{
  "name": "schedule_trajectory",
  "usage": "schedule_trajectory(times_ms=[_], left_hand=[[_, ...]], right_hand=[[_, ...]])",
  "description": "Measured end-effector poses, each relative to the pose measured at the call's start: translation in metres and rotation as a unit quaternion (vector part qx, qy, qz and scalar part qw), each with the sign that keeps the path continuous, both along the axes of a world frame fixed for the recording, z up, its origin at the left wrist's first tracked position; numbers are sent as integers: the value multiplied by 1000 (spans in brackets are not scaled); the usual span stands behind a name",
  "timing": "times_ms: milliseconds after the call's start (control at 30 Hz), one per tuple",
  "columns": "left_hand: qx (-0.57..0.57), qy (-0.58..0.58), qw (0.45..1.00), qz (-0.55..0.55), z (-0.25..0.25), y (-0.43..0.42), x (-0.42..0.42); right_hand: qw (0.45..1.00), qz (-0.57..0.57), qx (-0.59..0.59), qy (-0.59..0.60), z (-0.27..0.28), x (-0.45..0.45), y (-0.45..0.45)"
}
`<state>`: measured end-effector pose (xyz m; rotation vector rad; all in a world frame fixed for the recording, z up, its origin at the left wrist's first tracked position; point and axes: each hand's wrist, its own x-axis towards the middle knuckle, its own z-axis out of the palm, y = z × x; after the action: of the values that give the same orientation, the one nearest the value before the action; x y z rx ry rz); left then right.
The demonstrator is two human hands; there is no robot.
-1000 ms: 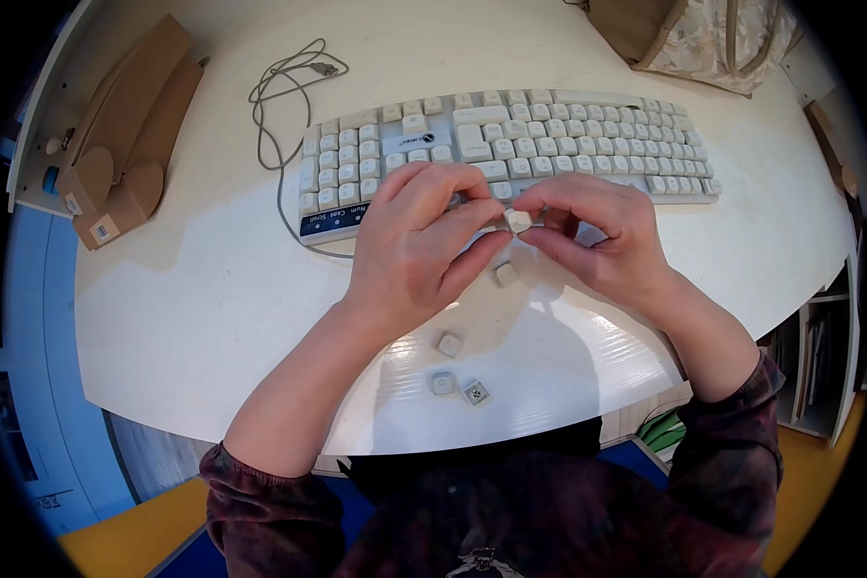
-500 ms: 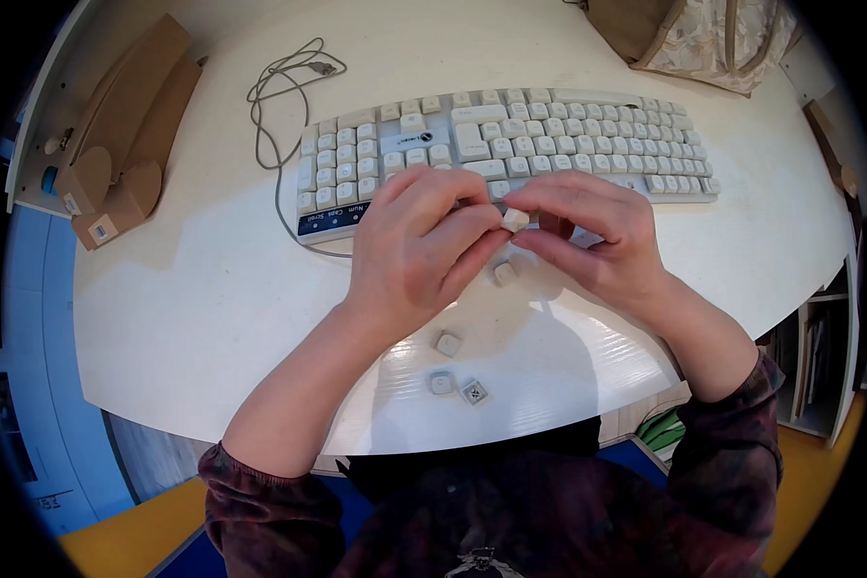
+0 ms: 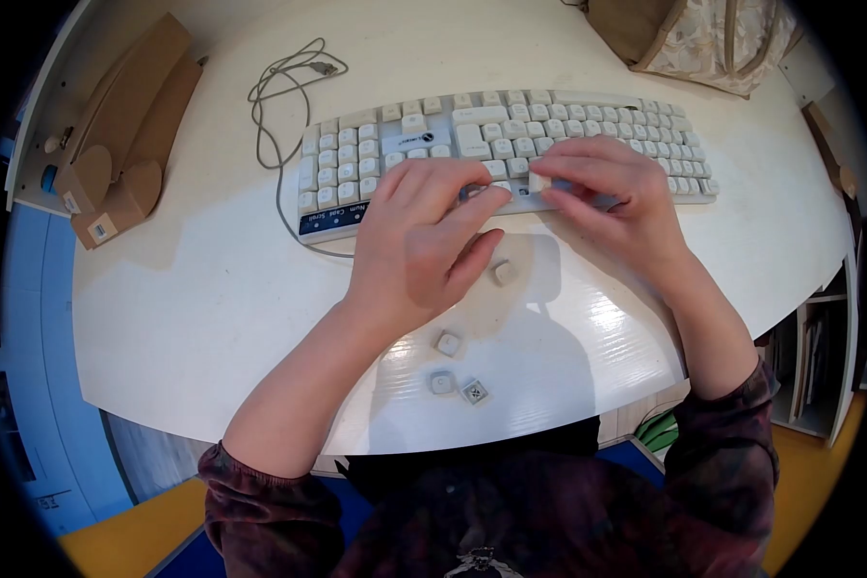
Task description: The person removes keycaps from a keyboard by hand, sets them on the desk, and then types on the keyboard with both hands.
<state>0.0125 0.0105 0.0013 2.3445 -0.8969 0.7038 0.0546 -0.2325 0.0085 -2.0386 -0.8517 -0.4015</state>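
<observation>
A white keyboard [image 3: 578, 144] lies turned around on the table, its numeric pad on the left. My right hand [image 3: 626, 202] pinches a keycap [image 3: 538, 181] between thumb and fingers, right at the keyboard's near edge beside a dark gap in the keys. My left hand [image 3: 419, 236] rests over the near edge left of that gap, fingertips on the keys, thumb apart from the index finger and nothing seen in it. Nearer to me lie several loose keycaps: one keycap [image 3: 503, 273] below the hands, another [image 3: 448, 342] farther down, and an upturned keycap [image 3: 475, 391] by the table edge.
A grey USB cable [image 3: 277, 159] coils beside the keyboard's left end. Brown cardboard pieces [image 3: 130, 144] stand at the table's left side. At the back right sits a beige patterned bag [image 3: 703, 43]. The white table [image 3: 212, 318] has a curved front edge.
My right hand has moved up and right with the keycap, to the keyboard's edge. My left hand has parted from it, thumb spreading and fingers now on the keys.
</observation>
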Motion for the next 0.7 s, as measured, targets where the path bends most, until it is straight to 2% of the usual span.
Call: schedule_trajectory(times_ms=[133,233,333,633,700], left_hand=[[10,4,1000,-3,0,0,0],[11,4,1000,-5,1,-1,0],[12,7,1000,-7,1,-1,0],[19,10,1000,-7,2,-2,0],[22,10,1000,-6,2,-2,-1]], right_hand=[[998,-2,-58,20,-2,1,0],[997,-12,-71,-19,-3,-1,2],[998,-26,-47,29,0,-4,6],[999,-33,-26,21,-4,-3,8],[999,-30,-34,-24,-8,0,7]])
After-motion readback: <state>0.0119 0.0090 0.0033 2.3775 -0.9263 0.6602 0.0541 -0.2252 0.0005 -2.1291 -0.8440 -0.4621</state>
